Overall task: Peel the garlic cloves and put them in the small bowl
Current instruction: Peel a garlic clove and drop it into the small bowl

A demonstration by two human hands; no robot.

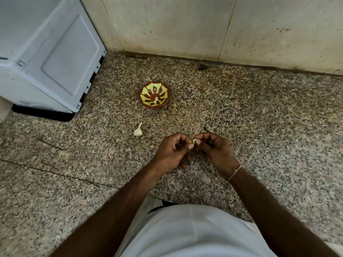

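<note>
Pinching one garlic clove (pixel 194 141) between both hands, left hand (pixel 171 152) and right hand (pixel 215 152) are working its skin above the tabletop (pixel 259 117). Another unpeeled clove (pixel 138 131) is lying nearby; the small bowl (pixel 154 97) seemingly is holding one pale piece.

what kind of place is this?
Likely a home kitchen: a speckled granite counter against a stained tiled wall, a white appliance at the left, a small bowl, and hands peeling a garlic clove.
</note>
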